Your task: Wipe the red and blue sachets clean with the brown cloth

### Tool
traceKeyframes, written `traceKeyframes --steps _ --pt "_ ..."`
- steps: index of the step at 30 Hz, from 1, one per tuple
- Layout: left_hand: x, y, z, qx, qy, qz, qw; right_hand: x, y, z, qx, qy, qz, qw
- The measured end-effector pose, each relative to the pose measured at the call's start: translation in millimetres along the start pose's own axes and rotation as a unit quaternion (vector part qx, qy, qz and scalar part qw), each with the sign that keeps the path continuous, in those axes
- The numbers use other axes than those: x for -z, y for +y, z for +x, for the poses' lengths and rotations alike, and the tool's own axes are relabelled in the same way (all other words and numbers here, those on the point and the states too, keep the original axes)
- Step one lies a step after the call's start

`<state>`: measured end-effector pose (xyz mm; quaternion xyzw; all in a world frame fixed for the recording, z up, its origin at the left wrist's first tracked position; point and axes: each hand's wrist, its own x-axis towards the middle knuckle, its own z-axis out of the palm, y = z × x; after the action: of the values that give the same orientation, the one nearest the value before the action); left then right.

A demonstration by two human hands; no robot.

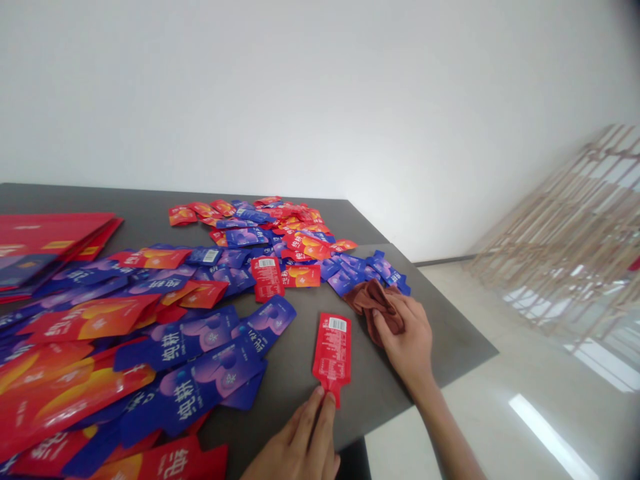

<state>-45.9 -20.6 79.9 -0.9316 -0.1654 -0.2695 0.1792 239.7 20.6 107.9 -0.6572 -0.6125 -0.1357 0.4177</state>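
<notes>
Left hand (295, 443) pinches the tapered neck of a red foil sachet (332, 353), which lies flat on the dark table (445, 333). Right hand (403, 333), fingers curled, grips a crumpled brown cloth (363, 298) just beside a heap of glossy blue sachets (370, 268), with more red and blue packets (175, 340) spread across the left.

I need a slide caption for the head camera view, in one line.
Left hand pinches a red sachet as right hand holds a brown cloth near blue sachets.
</notes>
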Motion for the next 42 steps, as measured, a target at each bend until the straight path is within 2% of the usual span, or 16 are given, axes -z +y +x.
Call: traceKeyframes --steps 11,21,27,30,33,35,40,42 --pt "2.2 0 5 0.017 0.022 0.001 1.0 -1 1 0 0.0 0.002 0.001 1.0" --pt "0.0 -1 2 -0.006 -0.001 0.006 1.0 0 -1 1 0.001 -0.001 0.001 1.0" --pt "4.7 -3 9 0.012 0.016 -0.015 1.0 -1 1 0 0.001 -0.002 0.0 1.0" --pt "5.9 -4 9 -0.007 0.023 -0.015 1.0 -1 1 0 0.004 -0.004 -0.001 1.0" --pt "1.7 -3 5 -0.026 0.021 -0.007 0.999 -2 2 0 0.01 -0.007 0.008 1.0" --pt "-3.5 -1 2 -0.016 0.02 -0.002 1.0 -1 4 1 0.009 -0.003 0.025 1.0" --pt "-11.1 2 0 0.008 0.03 -0.012 0.999 10 -3 7 -0.004 0.036 0.077 0.996" --pt "-10.0 3 1 0.001 0.029 -0.016 0.999 20 -16 10 0.027 0.016 0.097 0.995"
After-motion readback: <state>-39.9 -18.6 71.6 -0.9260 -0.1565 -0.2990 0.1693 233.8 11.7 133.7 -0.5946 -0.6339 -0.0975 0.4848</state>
